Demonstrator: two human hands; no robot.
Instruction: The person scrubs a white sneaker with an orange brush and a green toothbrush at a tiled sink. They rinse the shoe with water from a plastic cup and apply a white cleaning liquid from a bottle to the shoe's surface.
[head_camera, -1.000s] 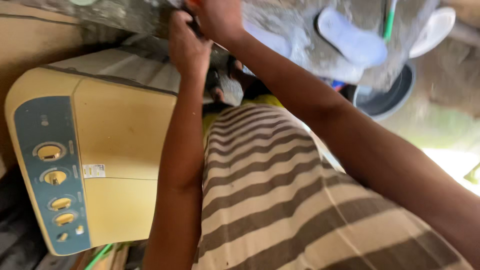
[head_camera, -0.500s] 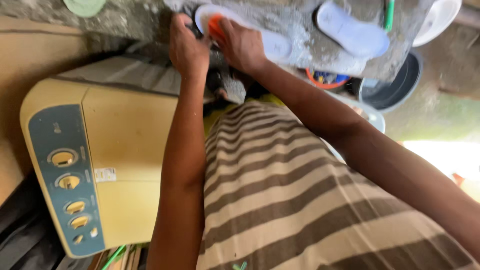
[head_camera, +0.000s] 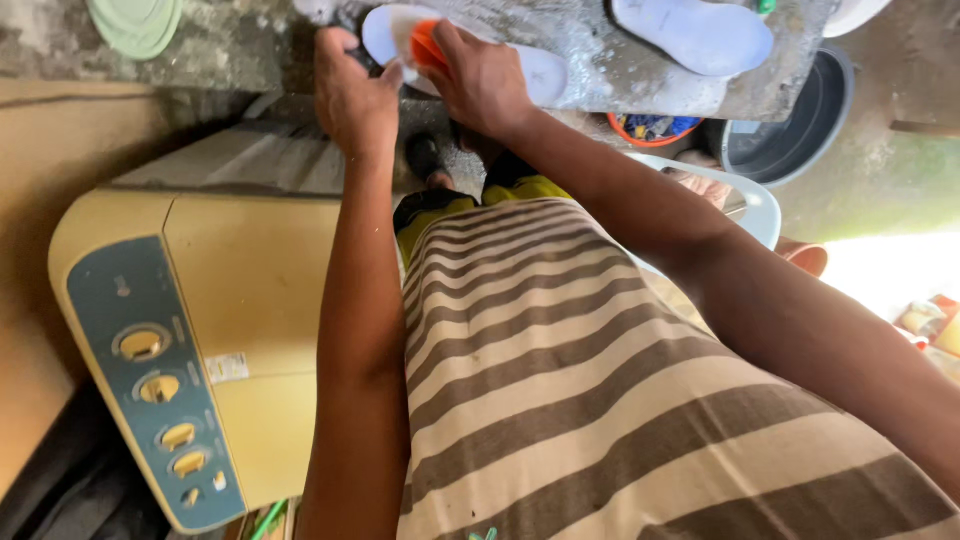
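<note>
the right hand (head_camera: 485, 85) is clenched around a small orange brush (head_camera: 428, 45), pressing it onto a white shoe insole (head_camera: 535, 72) that lies flat on the wet grey concrete slab (head_camera: 620, 70). the left hand (head_camera: 352, 98) grips the insole's near end at the slab's edge; its fingers curl over the rim, and exactly what they pinch is hidden. the insole's toe end reaches toward the slab's middle, well apart from a second white insole (head_camera: 695, 35) lying farther right on the same slab. a stack of pale green lids (head_camera: 135, 22) sits at the slab's far left, with bare concrete between it and the hands. below the slab's edge, a cream washing machine (head_camera: 210, 330) with a blue control panel crowds the left arm. to the right stand a dark basin (head_camera: 800, 120) and a white plastic chair (head_camera: 745, 200).
</note>
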